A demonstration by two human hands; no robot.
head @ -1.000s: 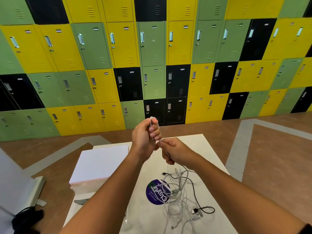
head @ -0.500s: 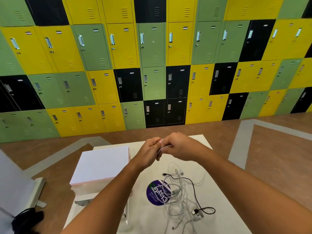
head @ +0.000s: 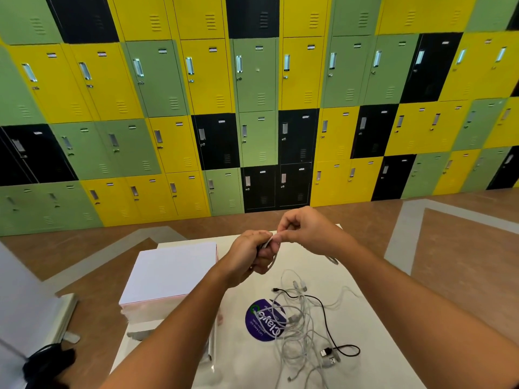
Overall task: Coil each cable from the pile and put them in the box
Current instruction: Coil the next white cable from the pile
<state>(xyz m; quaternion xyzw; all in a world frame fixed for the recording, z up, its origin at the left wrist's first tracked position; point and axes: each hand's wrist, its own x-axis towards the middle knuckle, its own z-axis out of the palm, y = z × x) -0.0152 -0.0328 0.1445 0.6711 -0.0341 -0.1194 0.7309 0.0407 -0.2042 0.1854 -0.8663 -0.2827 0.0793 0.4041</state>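
Note:
A tangled pile of white cables (head: 302,329) lies on the white table (head: 373,357), with one black cable (head: 334,341) running through it. My left hand (head: 250,256) is held above the table's far part and grips a small coil of white cable (head: 271,258). My right hand (head: 309,231) is just right of it and pinches the same cable at the coil's top. The hands touch. The white box (head: 171,273) stands at the table's left with its lid down.
A round purple sticker (head: 264,321) lies under the pile. A wall of yellow, green and black lockers (head: 252,108) stands beyond the brown floor (head: 463,262). A black object (head: 47,363) sits at the lower left beside a white panel (head: 25,310).
My hands dropped lower from in front of the lockers. The right hand swung up and over the left, wrapping the white cable round. The pile has not moved.

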